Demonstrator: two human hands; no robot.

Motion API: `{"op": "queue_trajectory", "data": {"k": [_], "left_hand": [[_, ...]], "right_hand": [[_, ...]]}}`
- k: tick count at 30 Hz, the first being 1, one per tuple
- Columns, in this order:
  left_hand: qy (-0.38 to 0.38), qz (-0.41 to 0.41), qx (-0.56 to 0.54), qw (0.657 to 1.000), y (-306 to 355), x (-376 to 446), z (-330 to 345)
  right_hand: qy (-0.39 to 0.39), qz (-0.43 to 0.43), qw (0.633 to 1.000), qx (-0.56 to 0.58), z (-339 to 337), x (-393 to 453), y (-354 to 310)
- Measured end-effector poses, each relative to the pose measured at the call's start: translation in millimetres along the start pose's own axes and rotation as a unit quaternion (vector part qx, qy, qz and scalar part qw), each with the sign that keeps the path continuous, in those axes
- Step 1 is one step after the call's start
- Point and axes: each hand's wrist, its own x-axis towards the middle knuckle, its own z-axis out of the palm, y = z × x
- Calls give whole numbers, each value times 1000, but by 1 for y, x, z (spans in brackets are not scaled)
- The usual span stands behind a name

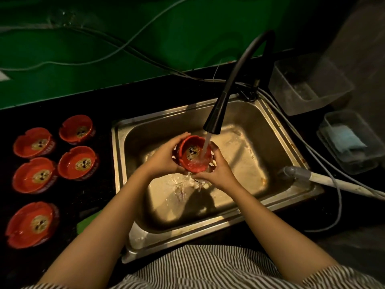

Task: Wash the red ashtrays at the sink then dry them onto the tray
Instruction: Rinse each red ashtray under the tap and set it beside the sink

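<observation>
Over the steel sink, a red ashtray with a skull print is tilted under the running water from the black tap. My left hand grips its left side. My right hand holds its right and lower rim. Water spills off the ashtray into the basin. Several more red ashtrays stand upright on the dark counter to the left of the sink.
Two clear plastic containers sit on the counter to the right of the sink, the nearer one holding a blue cloth. A grey-tipped white hose lies over the sink's right rim. Cables run along the green wall. A green object lies by the sink's front left.
</observation>
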Motion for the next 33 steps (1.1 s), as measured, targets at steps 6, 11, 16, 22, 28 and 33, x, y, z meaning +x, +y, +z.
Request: {"op": "queue_trajectory", "data": {"k": [6, 11, 16, 22, 28, 33], "left_hand": [[-86, -78, -15, 993, -8, -6, -7], [-150, -150, -149, 966, -12, -15, 7], [-138, -161, -295, 932, -14, -16, 41], [-72, -93, -350, 930, -15, -5, 72], [30, -11, -227, 973, -7, 1, 66], [43, 22, -115, 992, -3, 0, 41]], "right_hand": [[-76, 55, 995, 41, 2, -6, 11], [-125, 84, 988, 25, -19, -10, 10], [-136, 57, 986, -75, -48, -7, -5], [-99, -33, 968, -226, -63, -3, -16], [-27, -54, 980, -190, -49, 0, -8], [38, -68, 988, -134, -27, 0, 2]]}}
